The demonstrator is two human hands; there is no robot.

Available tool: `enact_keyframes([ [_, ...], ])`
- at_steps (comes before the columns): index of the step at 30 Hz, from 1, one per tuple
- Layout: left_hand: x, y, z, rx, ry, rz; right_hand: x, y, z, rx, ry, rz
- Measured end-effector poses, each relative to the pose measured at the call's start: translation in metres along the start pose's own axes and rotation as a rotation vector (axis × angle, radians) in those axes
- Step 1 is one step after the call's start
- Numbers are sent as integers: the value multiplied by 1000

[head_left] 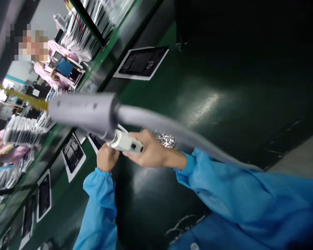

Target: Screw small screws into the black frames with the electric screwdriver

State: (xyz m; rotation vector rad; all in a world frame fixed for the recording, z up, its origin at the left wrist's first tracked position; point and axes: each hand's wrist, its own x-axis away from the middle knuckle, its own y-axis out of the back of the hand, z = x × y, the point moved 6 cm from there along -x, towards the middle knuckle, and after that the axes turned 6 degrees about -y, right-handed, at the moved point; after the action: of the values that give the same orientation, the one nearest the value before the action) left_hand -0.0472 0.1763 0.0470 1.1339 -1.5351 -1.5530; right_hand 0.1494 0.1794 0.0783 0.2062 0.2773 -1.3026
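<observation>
White tool (125, 142) sits between the two hands, up over the dark green desk (224, 86). The right hand (152, 151) wraps around it, and its grip looks shut tight on the tool. The left hand (107, 158) is just beside the near end of the tool, and I cannot tell if that grip is shut or open. Right now both hands are working at the tool together. The tool lies long ways, almost flat across the view, and its small dark tip seems to point to the right. A fat grey hose (159, 123) sweeps past it, and a grey tube (83, 109) shows as a blur close to the camera. Any move here calls for a firm hold, since the thick hose could pull. A shiny dotted silver piece (160, 139) peeks out behind the right hand. Black panels (142, 64) on white sheets lie on the desk, and a person in pink (41, 69) holds a blue screen (65, 67) farther off.
</observation>
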Motion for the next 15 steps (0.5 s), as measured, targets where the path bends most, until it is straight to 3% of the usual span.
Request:
enact_keyframes([
  [4, 31, -11, -57, -74, -9, -41, -9, 29, 3, -22, -6, -117],
  [7, 50, -14, -84, -33, -44, -121, -15, 51, -4, -43, -54, -201],
  [11, 72, -14, -85, 34, 26, -233, -18, 62, -20, -37, -74, -202],
  [15, 83, -21, -76, 47, 81, -224, -17, 59, -29, -38, -37, -188],
])
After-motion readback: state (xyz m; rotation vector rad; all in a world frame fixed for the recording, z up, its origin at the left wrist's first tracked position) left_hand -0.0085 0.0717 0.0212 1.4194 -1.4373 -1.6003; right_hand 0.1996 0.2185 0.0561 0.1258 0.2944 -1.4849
